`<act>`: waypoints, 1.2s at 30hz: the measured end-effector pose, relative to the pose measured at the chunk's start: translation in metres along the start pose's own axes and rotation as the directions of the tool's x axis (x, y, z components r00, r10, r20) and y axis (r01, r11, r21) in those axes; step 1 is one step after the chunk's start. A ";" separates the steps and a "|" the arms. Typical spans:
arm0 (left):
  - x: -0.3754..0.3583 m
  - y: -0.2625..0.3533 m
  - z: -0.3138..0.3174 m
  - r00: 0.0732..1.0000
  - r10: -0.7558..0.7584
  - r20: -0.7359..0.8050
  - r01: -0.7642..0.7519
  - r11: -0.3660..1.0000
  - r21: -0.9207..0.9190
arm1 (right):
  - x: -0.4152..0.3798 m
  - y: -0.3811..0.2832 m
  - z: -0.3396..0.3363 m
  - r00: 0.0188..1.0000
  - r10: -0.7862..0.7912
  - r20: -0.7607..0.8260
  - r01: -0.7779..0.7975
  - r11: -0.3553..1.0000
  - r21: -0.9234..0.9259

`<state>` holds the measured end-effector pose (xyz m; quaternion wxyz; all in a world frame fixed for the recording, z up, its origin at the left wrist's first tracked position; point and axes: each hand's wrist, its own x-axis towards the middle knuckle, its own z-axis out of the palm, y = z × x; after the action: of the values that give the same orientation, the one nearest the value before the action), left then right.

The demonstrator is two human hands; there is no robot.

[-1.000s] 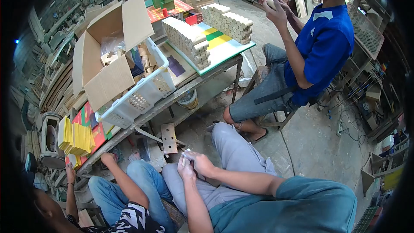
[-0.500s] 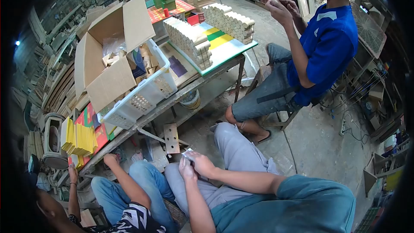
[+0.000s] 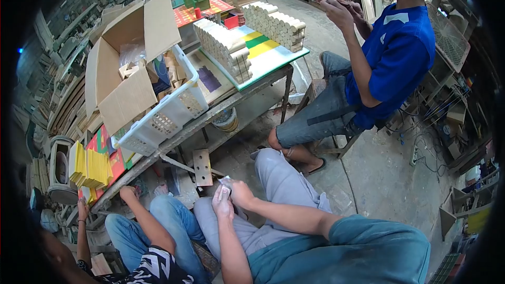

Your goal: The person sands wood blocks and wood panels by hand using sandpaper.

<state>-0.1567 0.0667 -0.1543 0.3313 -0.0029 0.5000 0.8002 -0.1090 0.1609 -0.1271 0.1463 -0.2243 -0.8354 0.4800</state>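
My left hand (image 3: 223,209) is closed on a small pale piece (image 3: 225,191) above my lap; its exact kind is too small to make out. My right hand (image 3: 242,194) is closed beside it, fingers around a thin greyish-white sheet (image 3: 226,181) that looks folded. The two hands nearly touch, and the right fingers partly hide both things. Under them are my grey trousers (image 3: 276,176). Just beyond my hands stands a wooden block with dark holes (image 3: 202,168).
A worktable (image 3: 210,109) carries a white plastic crate (image 3: 171,117), an open cardboard box (image 3: 126,97), stacked wooden cylinders (image 3: 223,50) and yellow slats (image 3: 92,165). A person in blue (image 3: 402,58) sits opposite; another person's knee (image 3: 173,213) is close on my left.
My hands have drawn slightly apart, and the pale piece in my left hand shows more. The whole view has shifted a little to the left.
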 end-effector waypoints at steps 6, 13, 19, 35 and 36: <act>-0.003 0.001 0.000 0.998 0.067 0.006 -0.066 0.996 -0.061 | -0.002 -0.001 0.000 0.960 -0.212 -0.180 0.215 0.977 -0.004; 0.004 -0.001 -0.002 0.996 0.085 -0.038 -0.086 0.996 -0.021 | 0.002 0.003 0.012 0.914 -0.325 -0.241 0.322 0.945 -0.053; 0.010 -0.002 -0.006 0.998 0.069 -0.005 -0.069 0.998 0.006 | -0.006 -0.008 0.003 0.979 -0.202 -0.026 0.201 0.979 -0.015; 0.005 0.003 0.008 0.999 0.041 -0.023 -0.041 0.999 0.022 | 0.006 0.013 0.011 0.999 0.030 -0.028 -0.029 0.999 0.030; 0.007 0.002 0.002 0.995 0.046 -0.088 -0.040 0.997 0.068 | -0.001 0.006 0.012 0.999 -0.036 -0.033 0.036 0.999 0.014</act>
<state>-0.1629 0.0709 -0.1539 0.2911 -0.0169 0.5404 0.7893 -0.1121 0.1543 -0.1384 0.1701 -0.2159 -0.8333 0.4797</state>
